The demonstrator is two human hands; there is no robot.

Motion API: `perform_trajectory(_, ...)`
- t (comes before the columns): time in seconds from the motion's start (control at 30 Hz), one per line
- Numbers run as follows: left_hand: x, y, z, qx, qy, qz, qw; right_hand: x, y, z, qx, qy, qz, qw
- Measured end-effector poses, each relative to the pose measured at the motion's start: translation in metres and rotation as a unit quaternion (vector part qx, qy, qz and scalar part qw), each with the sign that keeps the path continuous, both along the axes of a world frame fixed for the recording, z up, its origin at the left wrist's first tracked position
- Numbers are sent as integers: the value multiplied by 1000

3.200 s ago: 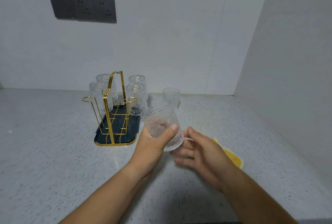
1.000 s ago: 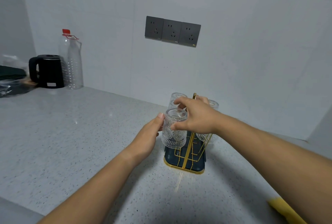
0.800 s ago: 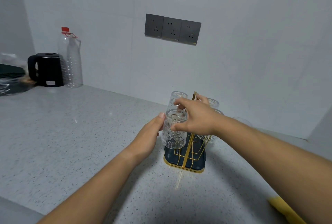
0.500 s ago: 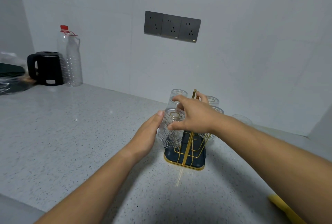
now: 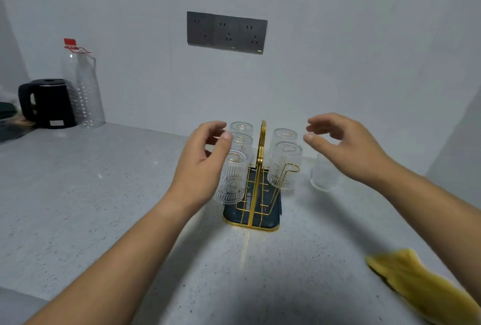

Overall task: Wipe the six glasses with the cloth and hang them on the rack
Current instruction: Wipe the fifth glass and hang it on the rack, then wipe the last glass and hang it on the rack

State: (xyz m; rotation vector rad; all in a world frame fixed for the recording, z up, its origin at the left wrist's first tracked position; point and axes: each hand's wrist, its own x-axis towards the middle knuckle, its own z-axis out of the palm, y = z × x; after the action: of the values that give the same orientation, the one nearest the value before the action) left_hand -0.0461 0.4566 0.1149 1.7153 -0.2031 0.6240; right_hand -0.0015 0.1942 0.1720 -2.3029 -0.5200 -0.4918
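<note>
Speckled grey surface (image 5: pixel 109 194) runs to a white wall carrying a dark socket panel (image 5: pixel 227 32). At far left stand a black kettle (image 5: pixel 49 103) and, just beside it, a clear plastic bottle (image 5: pixel 82 87) with a red cap.

Left hand (image 5: pixel 200 168) is raised in front of the left side of the rack; its grip is apart, fingers curled, clamped on nothing. Whether it touches the nearest glass cannot be determined. Right hand (image 5: pixel 346 147) is raised above and to the right of the rack, grip likewise apart and empty.

Yellow cloth (image 5: pixel 416 288) lies on the surface at lower right, well apart from both hands.

Gold wire rack (image 5: pixel 261 168) with dark tray stands centre. Five glasses hang inverted on it: three on the left (image 5: pixel 231 178), two on the right (image 5: pixel 285 165). The right front peg (image 5: pixel 291 168) is bare.

Sixth glass (image 5: pixel 322 176) stands on the surface just right of the rack, partly behind the right hand.
</note>
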Motion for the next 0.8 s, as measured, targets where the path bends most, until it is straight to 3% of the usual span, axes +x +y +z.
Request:
perform_trajectory(0.13,-14,-53,22,-59,-15,-106,993,-6,-61,-16,48,40,-56,996)
perform_trajectory(0.3,-9,-146,7,-53,99,-211,971,-1,-127,-49,93,141,-113,979)
perform_trajectory(0.4,16,-192,-20,-36,170,-211,962,17,-153,-70,102,194,-123,968)
perform_trajectory(0.53,64,-230,-59,-82,264,-190,942,47,-167,-96,86,238,-119,960)
perform_trajectory(0.67,113,-246,-87,-125,301,-162,931,83,-163,-121,62,260,-105,958)
perform_trajectory(0.8,152,-256,-102,-169,284,-139,933,119,-149,-141,72,254,-110,958)
